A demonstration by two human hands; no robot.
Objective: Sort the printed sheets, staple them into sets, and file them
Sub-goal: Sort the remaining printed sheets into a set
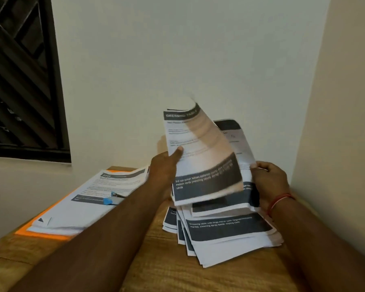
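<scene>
My left hand (pixel 165 165) holds a printed sheet (pixel 200 157) raised and curling over the table, its thumb pressed on the sheet's left edge. My right hand (pixel 268 178) grips the right edge of more lifted sheets (pixel 238 144) behind it. Below them a loose, fanned pile of printed sheets (pixel 225 230) with dark bands lies on the wooden table (pixel 156 266). At the left a neater stack of sheets (pixel 89 199) rests on an orange folder (pixel 40 233). A blue stapler (pixel 112 199) lies on top of that stack.
White walls close in behind and at the right, forming a corner just past the pile. A dark window grille (pixel 19 76) fills the upper left. A red thread bracelet (pixel 279 200) circles my right wrist.
</scene>
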